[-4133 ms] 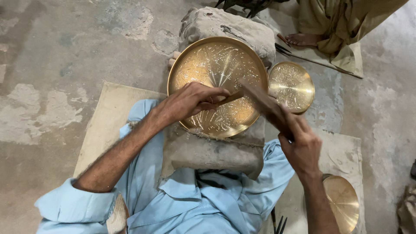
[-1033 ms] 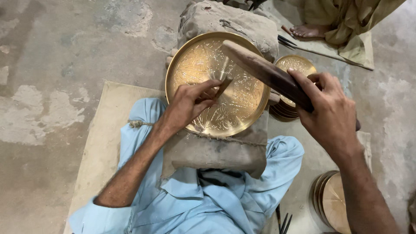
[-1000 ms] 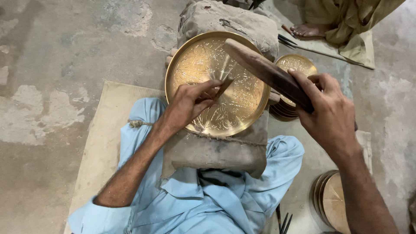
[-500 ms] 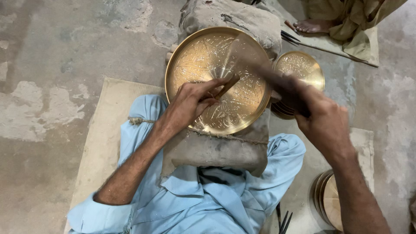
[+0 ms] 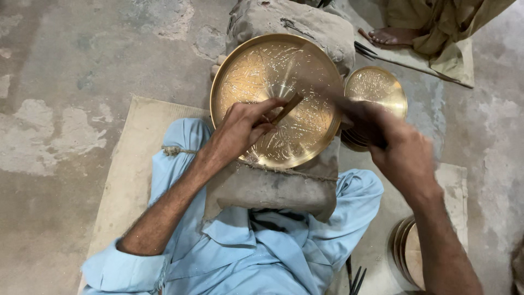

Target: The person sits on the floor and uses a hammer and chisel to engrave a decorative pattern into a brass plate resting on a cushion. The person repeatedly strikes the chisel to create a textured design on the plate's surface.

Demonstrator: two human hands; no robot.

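A large round brass plate (image 5: 256, 60) with engraved patterns lies tilted on a grey padded block (image 5: 273, 188) over my lap. My left hand (image 5: 240, 128) rests on the plate's lower part, shut on a thin chisel (image 5: 287, 108) whose tip touches the metal. My right hand (image 5: 401, 155) is to the right of the plate, shut on a dark wooden mallet (image 5: 357, 117) that is motion-blurred and close to the chisel's top end.
A smaller brass dish (image 5: 376, 90) sits on a stack right of the plate. More brass plates (image 5: 406, 259) are stacked at lower right. Another person's bare foot (image 5: 390, 35) and robe are at top right. Thin tools (image 5: 355, 276) lie by my leg. Concrete floor surrounds the mat (image 5: 134, 153).
The mallet in my right hand has swung down from above the plate toward the chisel's top. My left hand and the chisel have stayed in place on the plate.
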